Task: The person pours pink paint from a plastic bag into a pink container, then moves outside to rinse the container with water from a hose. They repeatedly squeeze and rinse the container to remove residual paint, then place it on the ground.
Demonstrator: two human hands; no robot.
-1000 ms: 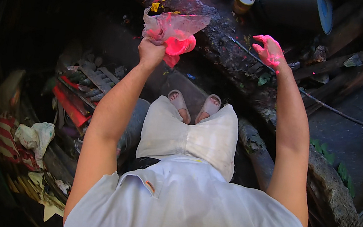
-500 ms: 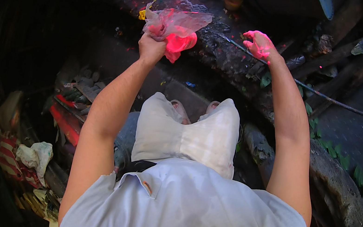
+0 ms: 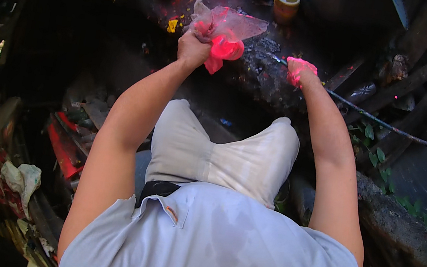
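Note:
My left hand (image 3: pixel 193 50) is closed around the bunched part of a thin clear plastic bag (image 3: pixel 243 25) smeared with pink. Beside the fingers, a rounded, bright pink thing (image 3: pixel 228 47) bulges from the bag; its kind is unclear. To the right, my right hand (image 3: pixel 301 72), coated in wet-looking pink, has its fingers curled round a long thin rod (image 3: pixel 381 121). The rod's pale tip shows just left of the fist, and its dark shaft runs off to the right.
A yellowish jar (image 3: pixel 286 6) stands beyond the hands beside a large dark container (image 3: pixel 327 1). Paint spots, including a yellow blob (image 3: pixel 172 25), mark the dark ground. Wooden beams (image 3: pixel 424 93) and leaves (image 3: pixel 381 155) lie right; red scraps (image 3: pixel 63 147) and a whitish rag (image 3: pixel 21 179) lie left.
My right hand, open above the rod before, has come down and closed on it. My left hand, still gripping the plastic bag, appears slightly farther right.

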